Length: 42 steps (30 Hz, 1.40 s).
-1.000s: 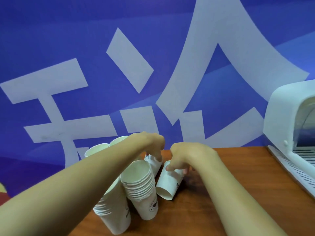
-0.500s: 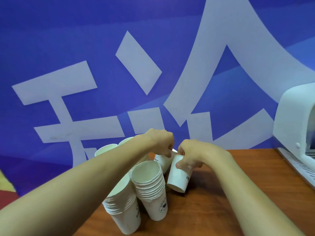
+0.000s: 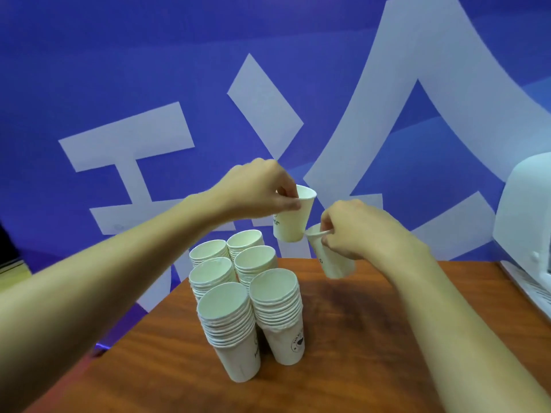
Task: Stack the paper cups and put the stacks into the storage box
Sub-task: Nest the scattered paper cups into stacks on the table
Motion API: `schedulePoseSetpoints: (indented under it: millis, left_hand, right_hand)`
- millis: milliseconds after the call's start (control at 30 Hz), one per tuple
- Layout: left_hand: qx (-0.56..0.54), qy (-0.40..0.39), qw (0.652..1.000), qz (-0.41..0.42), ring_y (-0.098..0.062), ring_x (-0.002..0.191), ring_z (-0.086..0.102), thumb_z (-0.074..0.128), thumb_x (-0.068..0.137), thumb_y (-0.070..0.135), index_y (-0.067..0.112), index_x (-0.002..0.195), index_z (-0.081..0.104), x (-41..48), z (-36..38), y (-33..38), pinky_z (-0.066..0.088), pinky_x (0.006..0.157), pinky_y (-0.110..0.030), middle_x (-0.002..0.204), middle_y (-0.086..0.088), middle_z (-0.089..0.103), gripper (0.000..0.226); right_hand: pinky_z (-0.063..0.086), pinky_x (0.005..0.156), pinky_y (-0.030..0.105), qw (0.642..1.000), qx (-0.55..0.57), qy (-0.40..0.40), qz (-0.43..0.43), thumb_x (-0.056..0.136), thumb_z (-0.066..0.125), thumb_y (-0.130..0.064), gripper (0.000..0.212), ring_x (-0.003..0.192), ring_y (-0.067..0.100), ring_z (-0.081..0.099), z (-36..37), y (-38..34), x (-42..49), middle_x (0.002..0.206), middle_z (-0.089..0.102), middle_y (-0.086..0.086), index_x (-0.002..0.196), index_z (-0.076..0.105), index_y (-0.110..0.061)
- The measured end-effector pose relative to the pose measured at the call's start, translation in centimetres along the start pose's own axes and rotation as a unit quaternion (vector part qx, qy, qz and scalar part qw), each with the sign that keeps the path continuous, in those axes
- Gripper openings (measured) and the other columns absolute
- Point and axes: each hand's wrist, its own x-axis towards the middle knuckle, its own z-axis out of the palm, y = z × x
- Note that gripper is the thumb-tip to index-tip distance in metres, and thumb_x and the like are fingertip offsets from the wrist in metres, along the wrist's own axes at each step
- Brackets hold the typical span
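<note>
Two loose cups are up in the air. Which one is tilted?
The lower cup, pinched by the right hand: its mouth leans toward the other. The upper cup, in the left hand, is nearly upright.

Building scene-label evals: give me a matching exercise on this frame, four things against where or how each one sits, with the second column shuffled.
Things:
1. left-hand cup
2. right-hand cup
3. nearest stack of cups
4. white appliance

States:
A. cut off by the frame's right edge
B. standing on the table
C. held in the air, tilted, the lower of the two held
D. held in the air, near upright, the higher of the two held

Pairs: 1-D, 2-C, 3-B, 4-A.
</note>
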Motion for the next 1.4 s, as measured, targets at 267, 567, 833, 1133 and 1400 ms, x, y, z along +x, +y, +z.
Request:
schedulePoseSetpoints:
  millis: [267, 567, 833, 1133, 1400]
  left_hand:
    - [-0.030, 0.061, 0.997, -0.046, 0.000, 0.069, 0.059, 0.065, 0.088, 0.048, 0.031, 0.094, 0.077, -7.6, -3.7, -1.0, 0.051, 0.059, -0.031, 0.071, 0.025, 0.060, 0.021]
    - [-0.078, 0.078, 0.987, -0.121, -0.002, 0.074, 0.063, 0.065, 0.087, 0.050, 0.035, 0.090, 0.075, -13.4, -4.3, -2.7, 0.057, 0.067, -0.041, 0.079, 0.020, 0.069, 0.018]
    - [-0.143, 0.106, 0.973, -0.149, -0.008, 0.071, 0.063, 0.068, 0.087, 0.048, 0.034, 0.084, 0.076, -17.0, -2.9, -2.7, 0.055, 0.067, -0.043, 0.072, 0.014, 0.070, 0.017]
    - [-0.140, 0.066, 0.971, -0.181, -0.004, 0.075, 0.063, 0.065, 0.086, 0.051, 0.038, 0.087, 0.074, -18.3, 1.7, -1.8, 0.054, 0.066, -0.039, 0.076, 0.020, 0.069, 0.016]
    - [-0.109, -0.009, 0.980, -0.163, 0.000, 0.075, 0.058, 0.052, 0.089, 0.064, 0.038, 0.086, 0.071, -18.4, 3.8, -1.2, 0.046, 0.062, -0.025, 0.072, 0.024, 0.064, 0.032]
  right_hand:
    - [0.034, 0.057, 0.030, 0.986, 0.070, 0.103, -0.111, 0.088, 0.055, -0.027, 0.018, 0.090, 0.023, 0.060, -2.5, -4.0, -2.1, 0.091, 0.063, -0.008, 0.099, 0.069, -0.030]
    - [0.040, 0.066, 0.032, 0.974, 0.096, 0.109, -0.176, 0.088, 0.055, -0.030, 0.014, 0.093, 0.019, 0.059, -2.3, -6.1, -3.0, 0.096, 0.064, -0.011, 0.095, 0.067, -0.030]
    - [0.053, 0.076, 0.038, 0.969, 0.156, 0.081, -0.172, 0.089, 0.062, -0.037, 0.005, 0.087, 0.009, 0.060, -3.0, -5.8, -2.9, 0.084, 0.061, -0.020, 0.092, 0.065, -0.034]
    - [0.055, 0.076, 0.035, 0.977, 0.124, 0.009, -0.173, 0.088, 0.066, -0.041, 0.006, 0.082, -0.003, 0.061, -2.8, -5.8, -2.9, 0.076, 0.062, -0.023, 0.083, 0.065, -0.037]
    - [0.057, 0.074, 0.030, 0.975, 0.097, -0.110, -0.170, 0.089, 0.066, -0.044, 0.014, 0.081, 0.000, 0.064, -1.8, -6.4, -3.2, 0.082, 0.070, -0.019, 0.087, 0.076, -0.034]
